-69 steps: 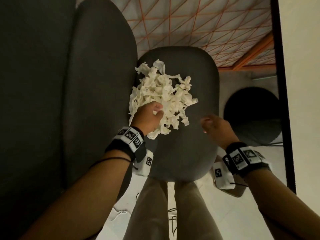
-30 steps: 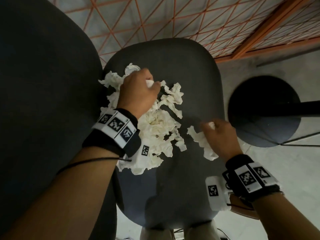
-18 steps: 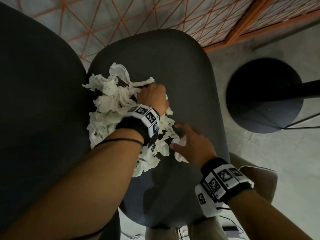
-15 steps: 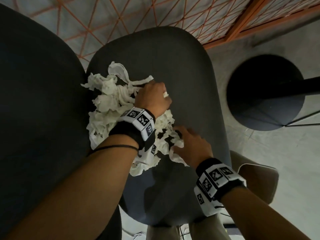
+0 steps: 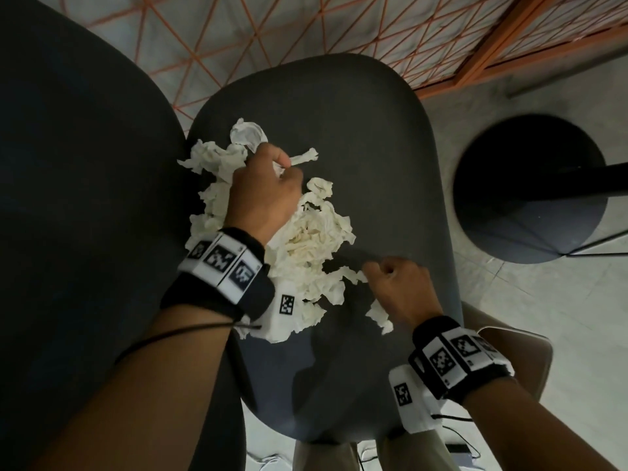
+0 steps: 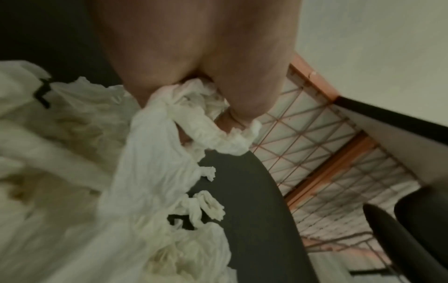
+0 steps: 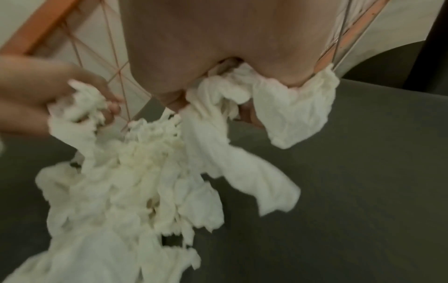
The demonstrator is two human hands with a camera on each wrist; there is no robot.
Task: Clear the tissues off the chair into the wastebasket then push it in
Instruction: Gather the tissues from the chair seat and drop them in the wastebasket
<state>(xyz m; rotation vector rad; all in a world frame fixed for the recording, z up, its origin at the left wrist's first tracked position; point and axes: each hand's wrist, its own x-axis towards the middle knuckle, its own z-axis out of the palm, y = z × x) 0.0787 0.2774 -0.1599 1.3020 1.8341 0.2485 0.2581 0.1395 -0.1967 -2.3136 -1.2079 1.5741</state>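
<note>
Setting: indoor seating corner, office or lounge type; cannot tell which. Evidence: dark grey upholstered chair [image 5: 339, 137] at centre; second dark padded seat [image 5: 68, 198] at 9 o'clock; orange wire-grid panel [image 5: 306, 28] against pale wall at 12 o'clock; round black wastebasket [image 5: 530, 188] at 3 o'clock; pale tiled floor [image 5: 560, 317] with cables at 5 o'clock

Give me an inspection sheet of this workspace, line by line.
Surface: dark grey chair seat, mostly bare on its right side.
Job's things: crumpled white tissues heaped on the seat's left; black round wastebasket on the floor to the right.
Clutter: nothing seen.
Grips: left hand clutches tissues; right hand pinches tissue strips.
Cables: thin cords on the floor near the seat's front edge.
Surroundings: orange wire grid, second dark chair, pale tiles.
</note>
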